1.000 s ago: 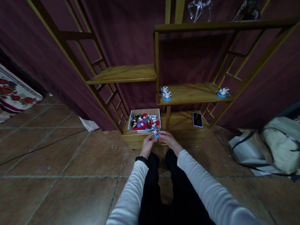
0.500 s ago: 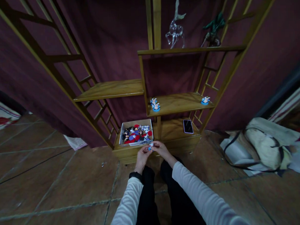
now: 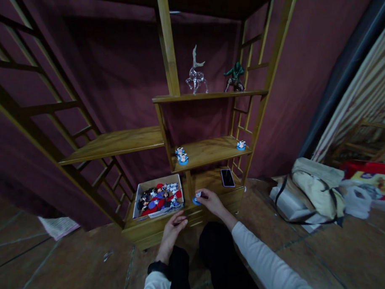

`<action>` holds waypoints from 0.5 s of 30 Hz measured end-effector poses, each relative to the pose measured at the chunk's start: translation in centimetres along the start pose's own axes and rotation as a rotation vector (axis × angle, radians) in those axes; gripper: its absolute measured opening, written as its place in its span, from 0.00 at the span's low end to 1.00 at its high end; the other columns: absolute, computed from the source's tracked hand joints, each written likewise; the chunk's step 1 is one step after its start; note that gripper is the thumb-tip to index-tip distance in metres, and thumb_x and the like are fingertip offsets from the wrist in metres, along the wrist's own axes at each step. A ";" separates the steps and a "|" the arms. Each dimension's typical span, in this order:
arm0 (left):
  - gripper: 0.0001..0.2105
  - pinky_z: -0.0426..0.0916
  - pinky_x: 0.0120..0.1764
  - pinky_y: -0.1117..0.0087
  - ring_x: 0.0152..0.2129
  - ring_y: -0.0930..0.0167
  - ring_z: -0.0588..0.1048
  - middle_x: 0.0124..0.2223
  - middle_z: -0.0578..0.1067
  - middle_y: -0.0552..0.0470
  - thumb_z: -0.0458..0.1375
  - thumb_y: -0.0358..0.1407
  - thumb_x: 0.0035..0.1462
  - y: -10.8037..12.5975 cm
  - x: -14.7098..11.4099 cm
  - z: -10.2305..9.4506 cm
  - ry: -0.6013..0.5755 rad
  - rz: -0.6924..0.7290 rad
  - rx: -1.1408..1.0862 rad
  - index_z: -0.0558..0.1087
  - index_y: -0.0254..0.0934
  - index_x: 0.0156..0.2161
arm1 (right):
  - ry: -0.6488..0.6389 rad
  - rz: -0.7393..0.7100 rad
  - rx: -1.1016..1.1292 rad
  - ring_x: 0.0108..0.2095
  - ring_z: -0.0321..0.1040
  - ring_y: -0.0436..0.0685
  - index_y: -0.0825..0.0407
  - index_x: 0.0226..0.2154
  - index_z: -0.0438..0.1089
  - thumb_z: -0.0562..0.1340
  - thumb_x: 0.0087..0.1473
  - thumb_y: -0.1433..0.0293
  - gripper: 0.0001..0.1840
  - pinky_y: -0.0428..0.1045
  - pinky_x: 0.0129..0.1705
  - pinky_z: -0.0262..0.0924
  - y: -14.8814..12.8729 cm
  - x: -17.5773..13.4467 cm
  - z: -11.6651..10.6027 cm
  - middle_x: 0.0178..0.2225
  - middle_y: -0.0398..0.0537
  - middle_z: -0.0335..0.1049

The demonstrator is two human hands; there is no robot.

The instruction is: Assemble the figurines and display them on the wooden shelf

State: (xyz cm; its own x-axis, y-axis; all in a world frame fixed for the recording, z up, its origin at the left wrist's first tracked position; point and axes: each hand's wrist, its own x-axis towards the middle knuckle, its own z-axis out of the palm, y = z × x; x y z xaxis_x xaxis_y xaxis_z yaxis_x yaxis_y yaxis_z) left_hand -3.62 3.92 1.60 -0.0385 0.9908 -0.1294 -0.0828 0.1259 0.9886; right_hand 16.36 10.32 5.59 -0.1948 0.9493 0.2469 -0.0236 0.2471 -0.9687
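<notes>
My right hand (image 3: 210,201) pinches a small figurine (image 3: 197,199) with a blue round base, in front of the cabinet's lower shelf. To its left my left hand (image 3: 172,229) holds nothing, its fingers loosely bent and a little apart, just below the box. A white cardboard box (image 3: 134,207) on the bottom shelf is filled with many small figurines (image 3: 159,197) in red, blue, white and black. On the shelf above, two similar blue-based figurines (image 3: 183,158) stand close together at the left end, and another figurine (image 3: 241,145) stands at the right end.
A phone (image 3: 227,178) lies on the bottom shelf, right of the box. On the upper shelf (image 3: 206,96) stand a clear deer-like statuette (image 3: 196,75) and a green figure (image 3: 235,77). Bags (image 3: 314,191) lie on the tiled floor at the right.
My hands have separated; the left let go of the figurine and the right carries it slightly rightward. My view has turned to the right and tilted up.
</notes>
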 end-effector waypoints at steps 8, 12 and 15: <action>0.28 0.67 0.34 0.68 0.31 0.67 0.73 0.34 0.76 0.47 0.67 0.46 0.30 0.5 0.3 -0.5 0.020 -0.020 0.047 0.74 0.36 0.41 | 0.394 -0.297 -0.477 0.31 0.65 0.51 0.52 0.38 0.68 0.61 0.44 0.66 0.16 0.47 0.37 0.60 -13.0 13.3 -18.4 0.31 0.45 0.70; 0.27 0.68 0.35 0.67 0.33 0.66 0.73 0.35 0.76 0.47 0.67 0.46 0.31 0.4 0.6 -0.7 0.021 -0.027 0.051 0.75 0.37 0.41 | 0.379 -0.155 -0.858 0.30 0.65 0.49 0.54 0.36 0.69 0.61 0.43 0.73 0.13 0.45 0.35 0.58 -15.0 19.1 -24.2 0.29 0.45 0.71; 0.26 0.68 0.36 0.66 0.35 0.65 0.74 0.36 0.76 0.47 0.66 0.46 0.32 0.1 1.0 -1.1 0.016 -0.031 0.070 0.75 0.38 0.40 | 0.328 -0.034 -1.073 0.30 0.66 0.50 0.54 0.31 0.71 0.63 0.40 0.77 0.10 0.44 0.35 0.58 -14.4 21.4 -25.7 0.28 0.46 0.71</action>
State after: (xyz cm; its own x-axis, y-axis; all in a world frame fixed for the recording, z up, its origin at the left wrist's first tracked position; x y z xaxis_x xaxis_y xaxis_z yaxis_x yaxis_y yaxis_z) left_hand -4.73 4.88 1.49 -0.0534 0.9855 -0.1610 -0.0146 0.1604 0.9869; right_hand 37.75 32.03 25.50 0.0610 0.9051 0.4209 0.8637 0.1635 -0.4767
